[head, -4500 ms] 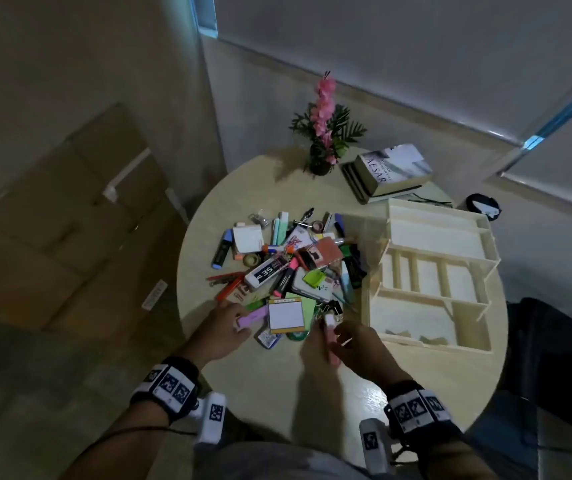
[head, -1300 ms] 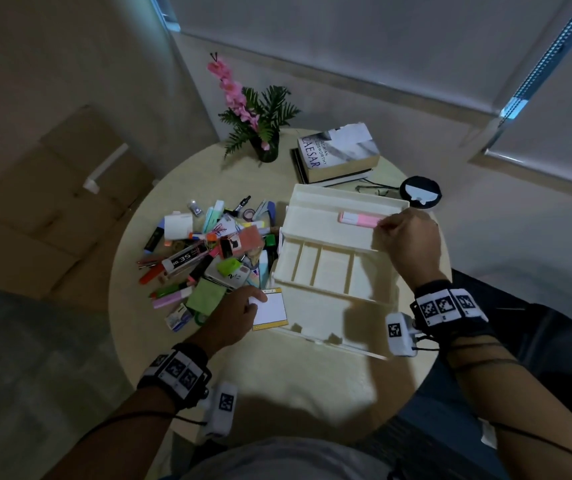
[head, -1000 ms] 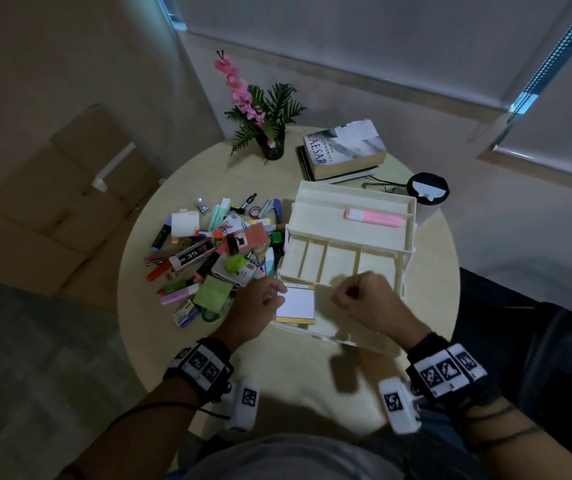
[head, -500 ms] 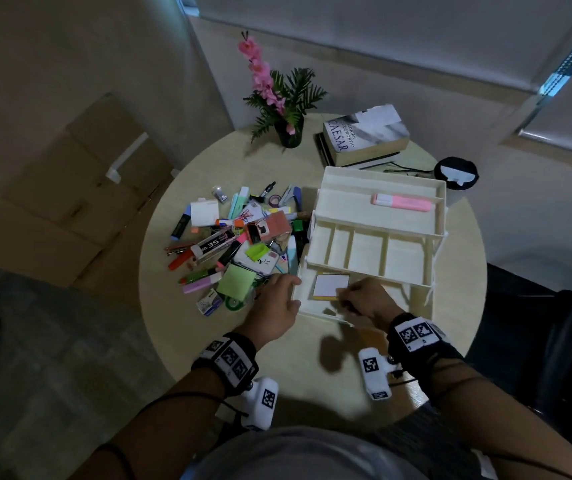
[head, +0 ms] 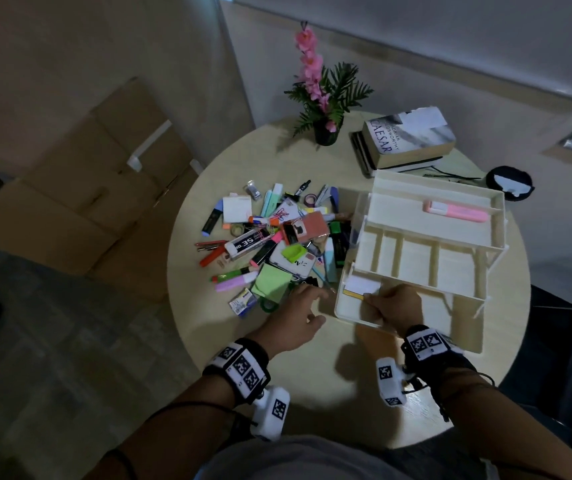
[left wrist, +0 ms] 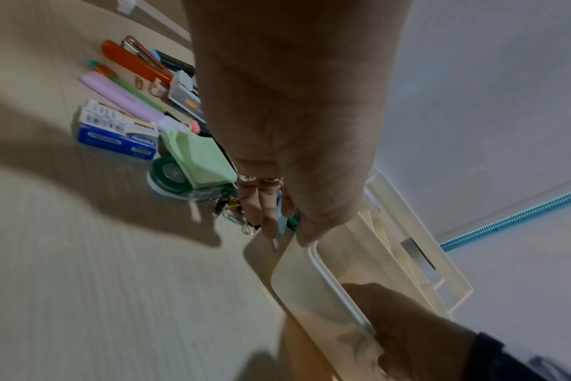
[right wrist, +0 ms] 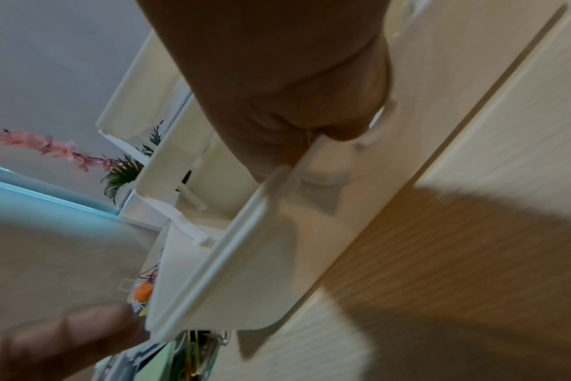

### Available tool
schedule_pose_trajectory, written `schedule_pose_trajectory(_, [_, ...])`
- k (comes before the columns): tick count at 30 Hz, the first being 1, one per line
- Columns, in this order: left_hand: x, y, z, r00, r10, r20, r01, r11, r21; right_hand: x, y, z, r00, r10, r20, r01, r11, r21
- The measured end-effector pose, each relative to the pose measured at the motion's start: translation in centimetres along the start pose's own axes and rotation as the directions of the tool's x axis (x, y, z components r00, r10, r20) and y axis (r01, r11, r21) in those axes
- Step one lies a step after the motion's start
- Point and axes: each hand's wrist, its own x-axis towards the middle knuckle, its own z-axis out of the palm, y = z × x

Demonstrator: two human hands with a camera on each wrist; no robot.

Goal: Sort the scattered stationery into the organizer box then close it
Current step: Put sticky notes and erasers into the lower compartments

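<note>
The cream tiered organizer box [head: 426,268] stands open on the right of the round table [head: 312,375]. A pink highlighter [head: 454,211] lies in its top tray. A white and yellow sticky note pad [head: 360,285] sits in the far left corner of the bottom tray. My right hand [head: 373,301] reaches over the front rim [right wrist: 245,245] and holds the pad's near edge with curled fingers. My left hand [head: 317,304] hovers with relaxed fingers [left wrist: 264,214] over loose paper clips, beside the box's left corner. The scattered stationery pile [head: 270,244] lies left of the box.
A green note pad [head: 270,282], a green tape roll [left wrist: 168,175] and a blue staples box [head: 242,301] lie nearest my left hand. A flower pot [head: 324,129], stacked books [head: 407,140] and a black round object [head: 508,183] stand at the back. Cardboard boxes [head: 80,188] lie on the floor.
My right hand left the pink highlighter in the top tray, came down and took the pad. The pad went from my left hand into the bottom tray's corner.
</note>
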Motion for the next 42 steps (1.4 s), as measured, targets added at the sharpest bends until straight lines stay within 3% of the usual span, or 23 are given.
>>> schedule_pose_trajectory(6, [-1.2,-4.7,-3.2,0.998,0.001,-0.056,-0.006,0.996,-0.088,-1.6,-0.9,-0.6,0.992,-0.124,0.021,0.126,0.971,-0.205])
schedule_pose_trajectory(10, [-2.0,-8.7,-5.2,0.993,-0.036,-0.112,0.021,0.991,-0.133,-4.8,-3.8,-2.0,0.969,-0.238,0.06,0.234,0.818,-0.525])
schedule_pose_trajectory(13, [-2.1,-11.3,-6.6,0.988,-0.066,-0.137,0.042,0.985,-0.168,-7.3,-7.8,-2.1,0.92,-0.365,0.141,0.385,0.783,-0.489])
schedule_pose_trajectory(16, [-1.8,-13.0,-7.8,0.986,-0.089,-0.139,0.06,0.978,-0.2,-7.2,-11.4,0.4,0.889,-0.416,0.194,0.458,0.827,-0.327])
schedule_pose_trajectory(21, [-1.3,-14.8,-9.4,0.984,-0.096,-0.152,0.056,0.967,-0.247,-3.7,-14.6,6.5,0.963,-0.209,0.169,0.235,0.959,-0.156])
schedule_pose_trajectory(27, [-1.7,-16.4,-10.6,0.986,-0.074,-0.152,0.034,0.968,-0.249,-1.8,-14.9,10.1,0.999,-0.008,0.044,0.01,0.999,-0.035])
schedule_pose_trajectory(31, [-1.7,-17.5,-11.3,0.988,-0.112,-0.106,0.08,0.96,-0.267,-1.8,-15.1,10.8,0.998,0.052,0.017,-0.053,0.998,0.043])
schedule_pose_trajectory(37, [-0.7,-17.7,-11.9,0.99,-0.103,-0.1,0.076,0.966,-0.246,-2.8,-15.5,10.7,0.989,0.138,0.05,-0.147,0.914,0.379])
schedule_pose_trajectory(40, [0.0,-17.1,-12.3,0.976,-0.052,-0.21,0.023,0.99,-0.139,-3.2,-15.7,10.5,0.979,0.157,0.129,-0.201,0.855,0.478])
schedule_pose_trajectory(42, [0.6,-16.1,-12.8,0.939,0.008,-0.344,-0.008,1.0,-0.001,-3.8,-16.0,10.2,0.978,0.158,0.136,-0.205,0.847,0.49])
